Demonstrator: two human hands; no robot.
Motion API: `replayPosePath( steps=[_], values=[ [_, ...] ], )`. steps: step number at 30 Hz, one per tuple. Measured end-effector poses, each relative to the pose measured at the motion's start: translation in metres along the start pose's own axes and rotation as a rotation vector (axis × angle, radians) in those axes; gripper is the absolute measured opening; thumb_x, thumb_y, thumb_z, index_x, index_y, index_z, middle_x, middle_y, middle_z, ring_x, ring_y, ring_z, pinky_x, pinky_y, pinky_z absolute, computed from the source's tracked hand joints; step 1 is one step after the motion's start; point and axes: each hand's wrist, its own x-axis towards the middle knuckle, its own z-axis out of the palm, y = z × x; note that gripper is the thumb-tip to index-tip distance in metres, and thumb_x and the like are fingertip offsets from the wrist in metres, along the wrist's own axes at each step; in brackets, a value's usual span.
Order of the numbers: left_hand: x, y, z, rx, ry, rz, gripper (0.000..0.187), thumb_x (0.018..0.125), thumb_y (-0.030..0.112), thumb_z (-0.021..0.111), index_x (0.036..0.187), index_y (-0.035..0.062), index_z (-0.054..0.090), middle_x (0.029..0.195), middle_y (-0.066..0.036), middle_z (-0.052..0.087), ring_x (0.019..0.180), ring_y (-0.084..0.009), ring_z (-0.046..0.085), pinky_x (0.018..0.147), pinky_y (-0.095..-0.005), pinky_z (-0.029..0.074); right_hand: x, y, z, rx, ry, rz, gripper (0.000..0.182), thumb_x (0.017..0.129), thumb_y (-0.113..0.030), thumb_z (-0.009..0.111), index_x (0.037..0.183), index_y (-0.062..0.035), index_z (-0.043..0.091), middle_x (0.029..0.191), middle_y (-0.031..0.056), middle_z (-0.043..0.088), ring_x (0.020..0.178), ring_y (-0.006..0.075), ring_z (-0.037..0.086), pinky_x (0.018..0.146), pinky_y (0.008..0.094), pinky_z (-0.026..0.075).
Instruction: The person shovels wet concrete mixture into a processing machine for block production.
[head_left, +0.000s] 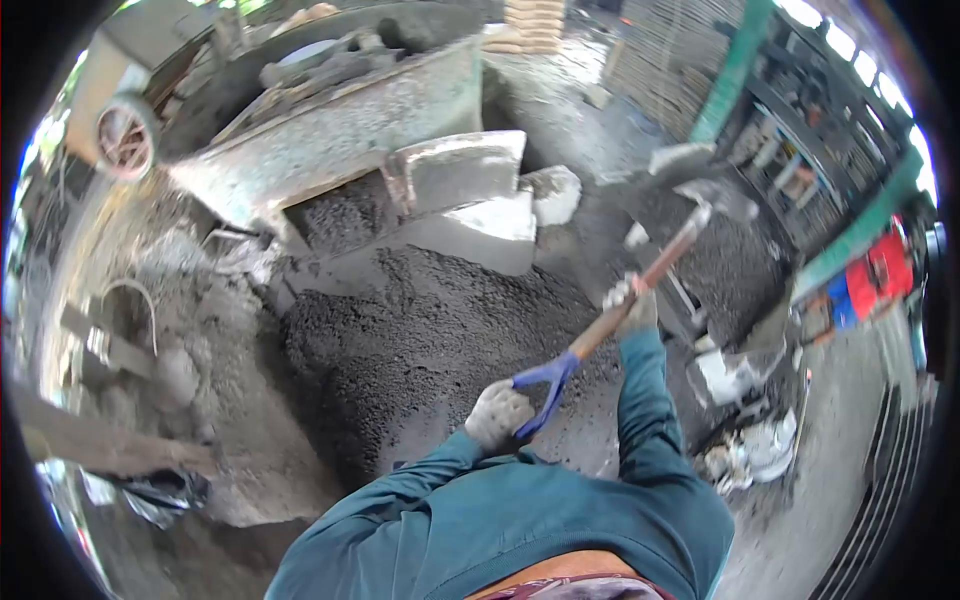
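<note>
Gloved fingers of the left hand clench the shovel's blue grip while the right hand grasps its wooden shaft higher up, the blade raised over a dark gravel heap beside the grey mixer trough.

A long wooden-shafted shovel with blue D-grip, raised slantwise, blade over dark gravel

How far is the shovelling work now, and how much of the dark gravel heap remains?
Done: some dark mix already lies in the container on the right. In hand: the left hand holds the blue grip, the right hand the wooden shaft of the shovel, blade raised over that container. Left: the large dark gravel heap on the floor.
</note>
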Motion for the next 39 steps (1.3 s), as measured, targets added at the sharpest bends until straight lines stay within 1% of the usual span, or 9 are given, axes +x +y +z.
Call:
replayPosePath(
  steps=[8,11,15,24,26,29,32,37,39],
  values=[
    [-0.046,-0.040,-0.012,0.149,-0.640,-0.377,0.066,0.063,0.045,0.078,0.120,0.0163,0.065,0.126,-0.004,0.058,0.130,-0.0238,0.047,0.116,-0.0546,0.022,0.000,0.052,0.071,-0.137,-0.056,-0.044,0.026,0.081,-0.010,0.071,0.102,-0.0136,0.056,0.072,0.0033,0.055,0.063,0.0230,0.056,0.060,0.0442,0.051],
    [-0.059,-0.043,-0.027,-0.037,-0.602,-0.534,0.055,0.074,0.041,0.078,0.119,0.0120,0.065,0.122,-0.006,0.062,0.122,-0.0230,0.055,0.111,-0.0482,0.034,0.002,0.068,0.107,-0.265,-0.043,-0.008,0.036,0.078,-0.006,0.072,0.107,-0.0114,0.052,0.073,0.0053,0.055,0.063,0.0240,0.057,0.061,0.0471,0.053],
    [-0.123,-0.055,-0.039,-0.870,-0.086,-1.101,0.033,0.088,0.022,0.074,0.113,0.0024,0.067,0.110,-0.010,0.069,0.108,-0.0184,0.062,0.094,-0.0352,0.049,-0.005,0.106,0.135,-0.477,-0.090,-0.026,0.034,0.077,-0.003,0.068,0.106,-0.0057,0.050,0.069,0.0080,0.054,0.054,0.0241,0.057,0.053,0.0465,0.054],
    [-0.043,-0.097,-0.185,-0.789,0.595,-0.536,0.044,0.091,0.028,0.070,0.120,-0.0021,0.057,0.103,-0.008,0.065,0.099,-0.0170,0.060,0.090,-0.0340,0.049,-0.090,0.223,0.290,-0.985,-0.608,0.277,0.036,0.074,-0.003,0.073,0.106,0.0050,0.058,0.086,0.0145,0.068,0.078,0.0260,0.070,0.065,0.0367,0.057],
    [-0.030,-0.097,-0.236,-0.870,0.567,-0.790,0.038,0.088,0.016,0.072,0.117,-0.0005,0.054,0.088,-0.007,0.064,0.082,-0.0188,0.065,0.077,-0.0361,0.054,-0.100,0.276,0.269,-1.468,-0.761,0.240,0.039,0.077,-0.014,0.075,0.108,0.0022,0.059,0.093,0.0170,0.069,0.087,0.0309,0.070,0.073,0.0389,0.054],
    [-0.088,-0.137,-0.228,-1.192,1.037,-0.790,0.034,0.077,-0.001,0.078,0.098,0.0029,0.052,0.076,-0.009,0.060,0.054,-0.0253,0.064,0.052,-0.0397,0.057,-0.157,0.283,0.296,-1.785,-0.604,0.105,0.044,0.078,-0.030,0.078,0.109,-0.0038,0.060,0.096,0.0212,0.069,0.092,0.0392,0.067,0.078,0.0445,0.053],
    [-0.133,-0.150,-0.247,-1.074,1.302,-0.969,0.036,0.076,0.003,0.079,0.099,0.0035,0.052,0.076,-0.011,0.061,0.054,-0.0268,0.065,0.049,-0.0413,0.058,-0.189,0.267,0.255,-2.048,-0.646,0.185,0.045,0.077,-0.035,0.079,0.107,-0.0052,0.062,0.096,0.0185,0.068,0.096,0.0404,0.064,0.082,0.0472,0.051],
    [-0.169,-0.185,-0.273,-0.924,1.435,-0.967,0.033,0.078,0.004,0.077,0.097,0.0035,0.050,0.071,-0.008,0.058,0.049,-0.0216,0.060,0.043,-0.0358,0.055,-0.206,0.227,0.178,-1.945,-0.569,-0.160,0.020,0.081,-0.019,0.071,0.095,-0.0047,0.067,0.090,0.0140,0.069,0.085,0.0342,0.068,0.077,0.0417,0.055],
    [-0.160,-0.192,-0.297,-0.874,1.383,-0.977,0.030,0.080,0.009,0.077,0.094,0.0044,0.051,0.071,-0.007,0.057,0.048,-0.0198,0.059,0.043,-0.0348,0.055,-0.207,0.231,0.150,-1.586,-0.242,0.018,0.016,0.081,-0.010,0.066,0.095,-0.0024,0.065,0.088,0.0130,0.068,0.078,0.0312,0.068,0.073,0.0399,0.056]
  ],
)
